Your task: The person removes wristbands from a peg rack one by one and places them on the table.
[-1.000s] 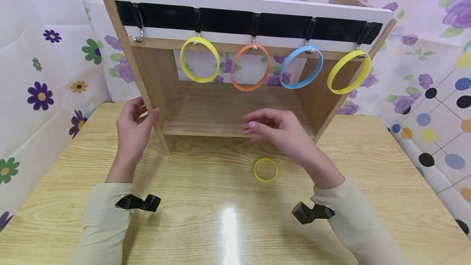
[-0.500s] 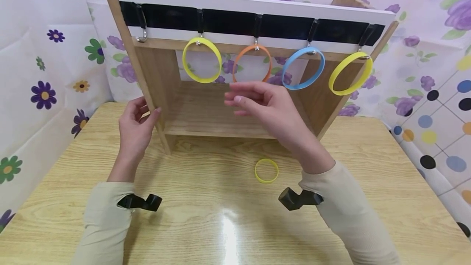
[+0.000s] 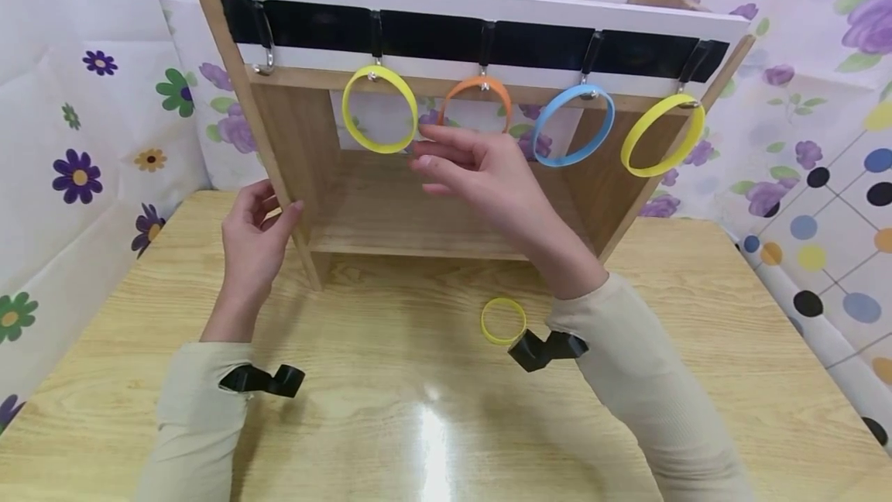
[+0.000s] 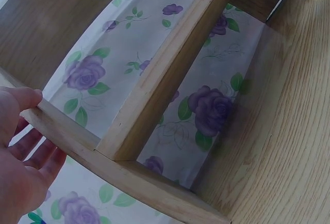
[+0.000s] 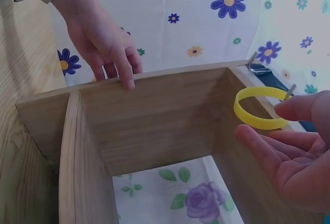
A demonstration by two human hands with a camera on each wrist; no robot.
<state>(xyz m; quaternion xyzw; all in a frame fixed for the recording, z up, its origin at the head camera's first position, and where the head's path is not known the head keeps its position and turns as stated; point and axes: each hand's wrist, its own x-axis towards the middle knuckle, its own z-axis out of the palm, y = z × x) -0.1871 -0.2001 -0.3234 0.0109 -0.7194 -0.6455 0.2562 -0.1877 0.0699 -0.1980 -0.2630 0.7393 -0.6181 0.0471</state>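
My left hand (image 3: 254, 242) grips the left side panel of a wooden shelf unit (image 3: 390, 223), thumb on the front edge, fingers behind. A yellow wristband (image 3: 380, 149) hangs from the second hook from the left. My right hand (image 3: 481, 177) is raised beside its lower right, fingers extended and slightly bent. In the right wrist view, thumb and fingers stand apart at that yellow wristband (image 5: 252, 121), the thumb overlapping its rim. Behind the right hand, an orange wristband (image 3: 463, 85) is partly hidden. A blue wristband (image 3: 563, 163) and another yellow wristband (image 3: 644, 172) hang farther right.
The leftmost metal hook (image 3: 267, 60) on the black and white rail bears no band. One more yellow wristband (image 3: 484, 324) lies on the wooden table (image 3: 348, 424) in front of the unit, near the right wrist's black camera mount (image 3: 547, 349). Flowered cloth hangs behind.
My right hand has risen and moved left, from in front of the shelf board to the yellow wristband on the second hook. The left hand keeps its grip on the panel.
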